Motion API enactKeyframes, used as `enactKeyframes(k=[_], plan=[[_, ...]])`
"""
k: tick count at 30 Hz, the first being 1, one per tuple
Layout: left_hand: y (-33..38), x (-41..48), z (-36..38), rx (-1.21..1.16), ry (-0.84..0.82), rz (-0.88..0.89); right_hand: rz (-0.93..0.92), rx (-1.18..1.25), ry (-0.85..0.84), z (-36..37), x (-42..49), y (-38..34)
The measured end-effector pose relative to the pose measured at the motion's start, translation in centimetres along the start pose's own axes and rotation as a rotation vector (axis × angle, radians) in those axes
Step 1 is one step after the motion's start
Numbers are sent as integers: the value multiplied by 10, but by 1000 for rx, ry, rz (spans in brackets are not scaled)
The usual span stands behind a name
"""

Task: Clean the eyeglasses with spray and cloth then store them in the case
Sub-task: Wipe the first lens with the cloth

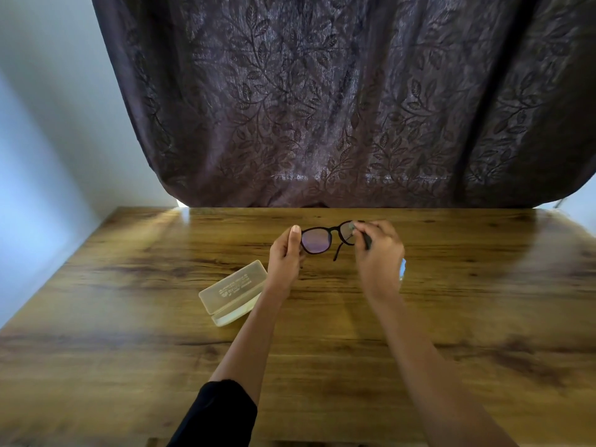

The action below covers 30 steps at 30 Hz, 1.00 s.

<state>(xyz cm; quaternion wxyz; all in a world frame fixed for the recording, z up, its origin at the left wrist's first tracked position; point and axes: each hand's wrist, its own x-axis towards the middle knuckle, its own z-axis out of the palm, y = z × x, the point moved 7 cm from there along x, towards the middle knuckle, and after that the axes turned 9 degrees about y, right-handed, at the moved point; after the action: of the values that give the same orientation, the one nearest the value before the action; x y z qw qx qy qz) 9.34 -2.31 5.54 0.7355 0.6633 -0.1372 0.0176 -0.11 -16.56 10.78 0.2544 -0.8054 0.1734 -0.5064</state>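
Note:
Above the middle of the wooden table (129, 317), both hands hold up the black-framed eyeglasses (317, 241) with the lenses facing me. My left hand (285, 256) grips the left end of the frame, thumb up along its rim. My right hand (379, 250) has its fingers curled round the right end and pinches at the right lens, where a small grey patch shows; I cannot tell whether that is a cloth. One temple arm hangs down below the bridge. The pale translucent case (232, 291) lies shut on the table, just left of my left wrist.
A small bluish-white object (402, 269) peeks out behind my right hand, mostly hidden. A dark leaf-patterned curtain (338, 108) hangs at the table's far edge. A pale wall runs along the left side.

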Motion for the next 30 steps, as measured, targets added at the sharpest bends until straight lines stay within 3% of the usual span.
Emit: enactKeyframes(k=[4, 14, 20, 26, 30], plan=[[-1, 1, -2, 7, 27, -3, -165, 27, -57, 9, -18, -23], [4, 1, -1, -7, -3, 16, 84, -16, -10, 2, 7, 19], [5, 0, 4, 10, 8, 15, -132, 38, -33, 8, -6, -17], [6, -2, 3, -6, -20, 19, 43, -14, 0, 3, 15, 20], [2, 1, 2, 20, 20, 9, -106, 39, -52, 15, -1, -11]])
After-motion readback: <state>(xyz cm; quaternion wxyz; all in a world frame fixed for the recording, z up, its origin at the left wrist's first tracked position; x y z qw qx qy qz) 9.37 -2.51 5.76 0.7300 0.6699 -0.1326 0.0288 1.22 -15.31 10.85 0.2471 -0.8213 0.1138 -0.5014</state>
